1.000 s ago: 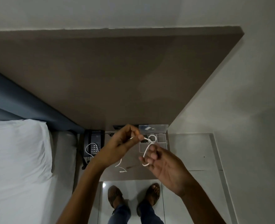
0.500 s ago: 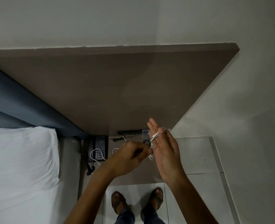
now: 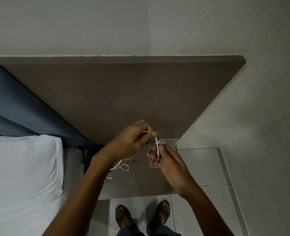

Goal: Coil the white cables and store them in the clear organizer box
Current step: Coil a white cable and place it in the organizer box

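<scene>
A thin white cable runs between both hands above the brown bedside table. My left hand pinches its upper part near 940,790. My right hand holds the lower turns against its fingers. More white cable lies in loose loops on the table under my left wrist. The clear organizer box stands open at the table's back right, mostly hidden behind my right hand.
A brown headboard panel rises behind the table. A bed with a white pillow lies at the left. Grey floor tiles and my sandalled feet are below and right. The wall closes the right side.
My left hand has risen and moved right, pulling the cable up over my right hand. My right hand has turned and dropped lower. The view has shifted, hiding the black phone.
</scene>
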`<state>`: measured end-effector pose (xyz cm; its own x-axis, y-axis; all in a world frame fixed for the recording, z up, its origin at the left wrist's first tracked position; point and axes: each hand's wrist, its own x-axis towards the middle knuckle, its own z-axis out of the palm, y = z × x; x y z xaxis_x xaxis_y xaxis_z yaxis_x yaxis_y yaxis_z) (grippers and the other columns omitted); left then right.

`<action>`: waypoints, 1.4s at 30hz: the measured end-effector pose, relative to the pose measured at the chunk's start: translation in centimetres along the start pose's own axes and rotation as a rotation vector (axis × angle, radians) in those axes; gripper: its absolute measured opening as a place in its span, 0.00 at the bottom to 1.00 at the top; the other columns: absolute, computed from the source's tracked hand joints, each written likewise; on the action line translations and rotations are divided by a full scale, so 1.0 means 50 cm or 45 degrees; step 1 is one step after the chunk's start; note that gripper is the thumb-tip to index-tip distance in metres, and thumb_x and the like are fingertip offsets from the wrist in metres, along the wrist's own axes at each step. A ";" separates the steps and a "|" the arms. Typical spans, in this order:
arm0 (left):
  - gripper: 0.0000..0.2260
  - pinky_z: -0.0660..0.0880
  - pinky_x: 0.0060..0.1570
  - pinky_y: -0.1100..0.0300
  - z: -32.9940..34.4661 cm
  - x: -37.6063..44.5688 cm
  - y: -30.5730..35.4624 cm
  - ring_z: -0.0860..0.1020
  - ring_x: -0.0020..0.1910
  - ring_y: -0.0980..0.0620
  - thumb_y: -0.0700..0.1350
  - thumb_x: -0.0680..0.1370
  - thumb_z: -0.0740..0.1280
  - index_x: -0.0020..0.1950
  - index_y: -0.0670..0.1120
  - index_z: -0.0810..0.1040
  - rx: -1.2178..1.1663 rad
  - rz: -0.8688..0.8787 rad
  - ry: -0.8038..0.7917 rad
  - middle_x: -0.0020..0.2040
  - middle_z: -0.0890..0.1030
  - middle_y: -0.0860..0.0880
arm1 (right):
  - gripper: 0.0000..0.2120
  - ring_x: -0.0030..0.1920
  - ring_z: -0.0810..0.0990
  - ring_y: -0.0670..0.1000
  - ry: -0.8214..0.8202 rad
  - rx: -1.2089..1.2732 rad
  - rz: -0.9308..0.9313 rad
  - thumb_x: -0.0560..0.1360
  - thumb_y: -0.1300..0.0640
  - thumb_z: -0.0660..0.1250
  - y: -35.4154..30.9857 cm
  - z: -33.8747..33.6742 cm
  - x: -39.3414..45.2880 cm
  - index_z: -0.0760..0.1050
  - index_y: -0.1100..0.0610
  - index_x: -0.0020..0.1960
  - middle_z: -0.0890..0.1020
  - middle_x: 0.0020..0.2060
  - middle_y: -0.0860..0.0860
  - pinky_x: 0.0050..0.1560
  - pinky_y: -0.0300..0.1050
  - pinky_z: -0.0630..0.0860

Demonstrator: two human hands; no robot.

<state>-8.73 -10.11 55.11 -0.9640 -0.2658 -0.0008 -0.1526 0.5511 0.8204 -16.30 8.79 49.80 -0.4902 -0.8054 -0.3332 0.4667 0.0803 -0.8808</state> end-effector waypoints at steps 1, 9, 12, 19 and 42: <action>0.08 0.78 0.49 0.48 0.006 -0.001 -0.007 0.80 0.45 0.45 0.44 0.85 0.68 0.50 0.41 0.82 -0.048 -0.018 0.025 0.47 0.79 0.42 | 0.17 0.43 0.85 0.51 -0.062 0.199 0.069 0.86 0.53 0.59 -0.007 0.002 -0.001 0.79 0.64 0.60 0.83 0.40 0.54 0.75 0.56 0.75; 0.14 0.70 0.42 0.60 0.099 -0.053 -0.019 0.72 0.37 0.60 0.41 0.87 0.62 0.43 0.44 0.77 -0.503 -0.295 0.176 0.32 0.76 0.53 | 0.09 0.53 0.85 0.56 -0.104 1.210 0.128 0.83 0.64 0.65 -0.080 0.018 0.012 0.81 0.67 0.57 0.83 0.51 0.60 0.66 0.60 0.82; 0.13 0.69 0.39 0.67 0.118 -0.084 0.000 0.72 0.32 0.62 0.42 0.88 0.61 0.45 0.43 0.78 -0.382 -0.289 0.128 0.32 0.76 0.60 | 0.14 0.69 0.83 0.58 0.007 1.234 0.031 0.86 0.59 0.61 -0.094 0.026 0.031 0.76 0.61 0.69 0.83 0.67 0.61 0.77 0.60 0.71; 0.11 0.70 0.36 0.73 0.074 -0.096 0.026 0.75 0.32 0.67 0.45 0.88 0.63 0.51 0.43 0.82 -0.201 -0.194 -0.133 0.34 0.79 0.61 | 0.20 0.76 0.72 0.40 0.255 -0.253 -0.250 0.90 0.49 0.50 -0.054 0.020 0.024 0.76 0.45 0.74 0.80 0.72 0.40 0.78 0.43 0.64; 0.14 0.69 0.37 0.57 0.135 -0.097 0.037 0.70 0.33 0.54 0.41 0.88 0.62 0.46 0.39 0.82 -0.410 -0.254 0.307 0.34 0.74 0.47 | 0.16 0.76 0.76 0.62 -0.169 1.303 0.137 0.84 0.62 0.64 -0.103 0.027 0.000 0.70 0.62 0.71 0.76 0.74 0.66 0.83 0.57 0.62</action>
<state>-5.82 -2.47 52.79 -0.8385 -0.5397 -0.0748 -0.2177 0.2060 0.9540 -17.72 7.61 54.80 -0.3524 -0.8869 -0.2987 0.9358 -0.3312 -0.1207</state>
